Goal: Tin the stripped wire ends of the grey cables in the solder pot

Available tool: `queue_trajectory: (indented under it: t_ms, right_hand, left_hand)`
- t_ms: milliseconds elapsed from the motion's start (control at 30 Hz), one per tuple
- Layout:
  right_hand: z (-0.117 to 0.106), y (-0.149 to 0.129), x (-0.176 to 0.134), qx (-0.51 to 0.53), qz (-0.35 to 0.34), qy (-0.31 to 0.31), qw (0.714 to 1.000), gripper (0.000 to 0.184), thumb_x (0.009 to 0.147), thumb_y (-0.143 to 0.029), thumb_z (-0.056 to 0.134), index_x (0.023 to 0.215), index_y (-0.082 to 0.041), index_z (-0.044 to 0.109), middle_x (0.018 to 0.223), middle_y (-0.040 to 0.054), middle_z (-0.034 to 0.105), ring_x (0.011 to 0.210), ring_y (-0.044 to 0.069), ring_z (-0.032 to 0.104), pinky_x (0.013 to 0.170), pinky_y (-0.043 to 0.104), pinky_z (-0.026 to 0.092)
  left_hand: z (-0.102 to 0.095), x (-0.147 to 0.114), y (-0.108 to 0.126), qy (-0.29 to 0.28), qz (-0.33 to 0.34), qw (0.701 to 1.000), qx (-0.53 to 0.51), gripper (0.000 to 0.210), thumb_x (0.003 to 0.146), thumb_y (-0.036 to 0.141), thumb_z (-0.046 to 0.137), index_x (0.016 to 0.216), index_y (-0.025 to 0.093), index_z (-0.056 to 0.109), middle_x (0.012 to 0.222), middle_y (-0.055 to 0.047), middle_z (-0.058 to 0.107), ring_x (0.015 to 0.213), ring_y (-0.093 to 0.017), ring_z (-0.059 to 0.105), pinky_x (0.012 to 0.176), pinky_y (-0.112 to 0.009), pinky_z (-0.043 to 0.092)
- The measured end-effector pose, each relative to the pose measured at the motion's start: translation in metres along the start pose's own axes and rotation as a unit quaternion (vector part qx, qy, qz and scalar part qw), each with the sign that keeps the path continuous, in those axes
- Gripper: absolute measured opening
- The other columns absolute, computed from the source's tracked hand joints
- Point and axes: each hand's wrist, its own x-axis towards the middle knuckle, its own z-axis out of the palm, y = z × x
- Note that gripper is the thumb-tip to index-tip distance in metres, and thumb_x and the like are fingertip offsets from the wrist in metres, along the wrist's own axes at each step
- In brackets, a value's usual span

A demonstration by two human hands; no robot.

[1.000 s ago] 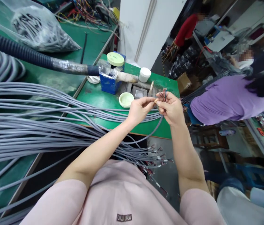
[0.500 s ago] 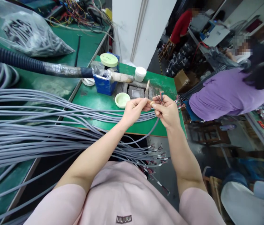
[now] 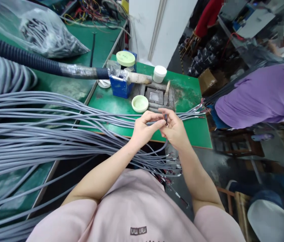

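Observation:
Thin coloured wires (image 3: 166,118) at the end of a grey cable (image 3: 164,146) stand between my two hands, above the table's front edge. My left hand (image 3: 144,129) pinches at the wires with its thumb and fingertips. Close against it, my right hand (image 3: 176,131) is closed round the same wire end, its index finger raised behind the wires. The fingers partly hide where the wires leave the grey jacket. Many more grey cables (image 3: 81,143) run from the left under and beside my hands, and several stripped ends (image 3: 174,164) hang past the edge.
On the green table (image 3: 187,95) are a square metal pot (image 3: 155,96), a pale green dish (image 3: 140,103), a white tub (image 3: 159,74) and a blue box (image 3: 119,88). A black hose (image 3: 43,64) crosses from the left. A person in purple (image 3: 255,95) sits at right.
My hands have come closer together and slightly lower, with the left thumb now over the wires. The wires have tilted and the view has shifted a little to the left.

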Motion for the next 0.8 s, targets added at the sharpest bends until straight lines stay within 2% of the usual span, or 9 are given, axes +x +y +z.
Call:
queue_trajectory:
  t_ms: [133, 233, 300, 400, 500, 567, 667, 733, 800]
  right_hand:
    - [0.008, 0.008, -0.012, 0.005, 0.015, -0.011, 1.000, 0.050, 0.071, -0.035, 0.076, 0.116, -0.028, 0.055, 0.093, 0.0002, 0.063, 0.050, 0.006, 0.051, 0.039, 0.019, 0.039]
    - [0.007, 0.013, -0.027, 0.011, 0.036, -0.035, 0.999, 0.041, 0.078, -0.040, 0.069, 0.115, -0.025, 0.059, 0.080, -0.0002, 0.066, 0.050, 0.009, 0.056, 0.039, 0.020, 0.041]
    - [0.010, 0.019, -0.036, 0.005, 0.044, -0.027, 0.999, 0.031, 0.084, -0.043, 0.061, 0.108, -0.023, 0.063, 0.068, -0.0016, 0.064, 0.046, 0.009, 0.055, 0.039, 0.020, 0.042]
    - [0.020, 0.029, -0.047, 0.017, 0.048, 0.022, 0.998, 0.030, 0.086, -0.044, 0.059, 0.106, -0.023, 0.064, 0.061, -0.0037, 0.060, 0.041, 0.008, 0.052, 0.036, 0.019, 0.038]
    - [0.032, 0.039, -0.053, 0.055, 0.056, 0.043, 0.996, 0.036, 0.085, -0.046, 0.060, 0.114, -0.024, 0.059, 0.059, -0.0052, 0.059, 0.037, 0.008, 0.049, 0.033, 0.019, 0.034]
    - [0.037, 0.043, -0.056, 0.085, 0.062, 0.044, 0.994, 0.040, 0.085, -0.046, 0.060, 0.118, -0.026, 0.056, 0.057, -0.0063, 0.057, 0.035, 0.007, 0.047, 0.032, 0.019, 0.032]
    - [0.037, 0.043, -0.062, 0.108, 0.067, 0.057, 0.990, 0.041, 0.086, -0.042, 0.060, 0.124, -0.028, 0.051, 0.058, -0.0074, 0.057, 0.035, 0.007, 0.046, 0.033, 0.018, 0.033]
    - [0.036, 0.040, -0.065, 0.099, 0.074, 0.066, 0.990, 0.042, 0.086, -0.040, 0.060, 0.126, -0.029, 0.048, 0.060, -0.0072, 0.059, 0.036, 0.007, 0.046, 0.034, 0.019, 0.034]
    - [0.037, 0.039, -0.068, 0.082, 0.080, 0.063, 0.991, 0.046, 0.086, -0.040, 0.060, 0.128, -0.030, 0.045, 0.061, -0.0068, 0.060, 0.036, 0.008, 0.048, 0.034, 0.019, 0.036]
  left_hand:
    - [-0.007, -0.009, -0.003, 0.044, 0.003, 0.999, -0.012, 0.023, 0.070, 0.041, 0.077, 0.068, 0.019, 0.069, 0.076, -0.001, 0.067, 0.076, -0.013, 0.063, 0.078, -0.030, 0.052]
    - [-0.016, -0.014, -0.004, 0.067, 0.002, 0.998, -0.015, 0.023, 0.073, 0.042, 0.075, 0.071, 0.020, 0.069, 0.077, -0.001, 0.068, 0.077, -0.014, 0.064, 0.079, -0.031, 0.051]
    - [-0.021, -0.018, -0.004, 0.088, 0.014, 0.996, 0.015, 0.024, 0.075, 0.043, 0.073, 0.071, 0.020, 0.069, 0.079, -0.001, 0.069, 0.079, -0.015, 0.064, 0.080, -0.032, 0.051]
    - [-0.028, -0.025, -0.005, 0.122, 0.077, 0.981, 0.131, 0.021, 0.079, 0.042, 0.069, 0.075, 0.022, 0.070, 0.079, -0.002, 0.070, 0.080, -0.016, 0.063, 0.081, -0.035, 0.049]
    - [-0.033, -0.034, -0.007, 0.072, 0.174, 0.950, 0.247, 0.011, 0.078, 0.037, 0.071, 0.078, 0.026, 0.073, 0.074, 0.000, 0.069, 0.077, -0.017, 0.062, 0.084, -0.037, 0.046]
    - [-0.034, -0.039, -0.010, 0.021, 0.205, 0.943, 0.260, 0.006, 0.076, 0.034, 0.073, 0.079, 0.028, 0.073, 0.073, 0.000, 0.069, 0.076, -0.016, 0.062, 0.084, -0.037, 0.045]
    - [-0.035, -0.046, -0.016, 0.057, 0.147, 0.972, 0.177, 0.016, 0.076, 0.032, 0.073, 0.091, 0.027, 0.073, 0.081, -0.001, 0.069, 0.080, -0.015, 0.062, 0.082, -0.034, 0.048]
    - [-0.036, -0.049, -0.020, 0.088, 0.049, 0.992, 0.075, 0.025, 0.075, 0.034, 0.074, 0.099, 0.025, 0.072, 0.085, -0.002, 0.068, 0.081, -0.014, 0.062, 0.079, -0.031, 0.050]
    - [-0.035, -0.052, -0.024, 0.066, -0.056, 0.996, -0.023, 0.030, 0.072, 0.039, 0.077, 0.097, 0.024, 0.072, 0.085, -0.002, 0.069, 0.079, -0.014, 0.063, 0.075, -0.029, 0.052]
